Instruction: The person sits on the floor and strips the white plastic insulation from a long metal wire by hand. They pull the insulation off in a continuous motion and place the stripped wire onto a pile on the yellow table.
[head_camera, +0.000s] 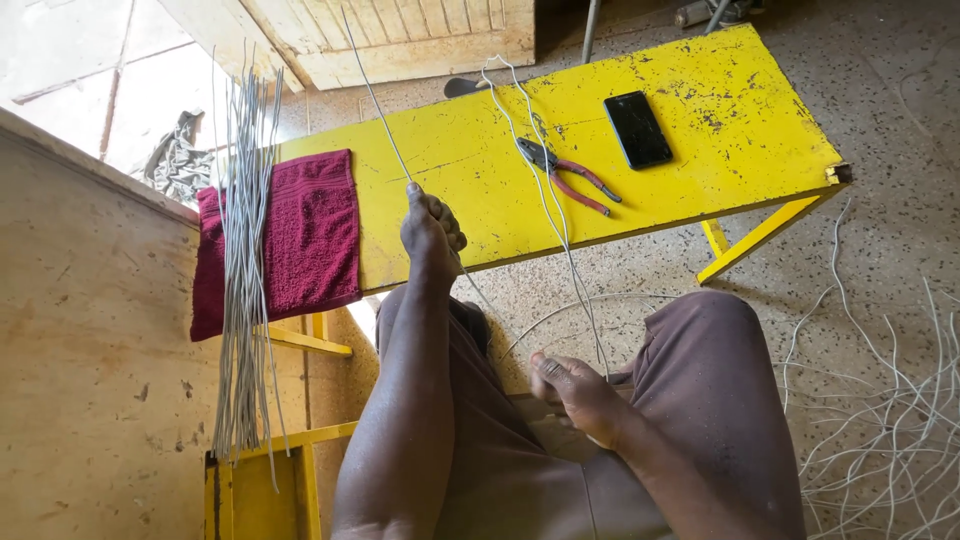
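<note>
A thin grey wire (385, 125) is held at two places. It is pinched by the left hand (430, 235) above the near edge of the yellow table (700, 110), towards the table's left end. From that pinch the wire runs straight and stiff up and to the left, across the tabletop and past its far edge. Below the pinch it drops off the near edge, bends in a loose curve between the knees, and is gripped by the right hand (575, 395), which is closed low down, well in front of the table. The wire is bare, pale, and slightly kinked along the lower stretch.
</note>
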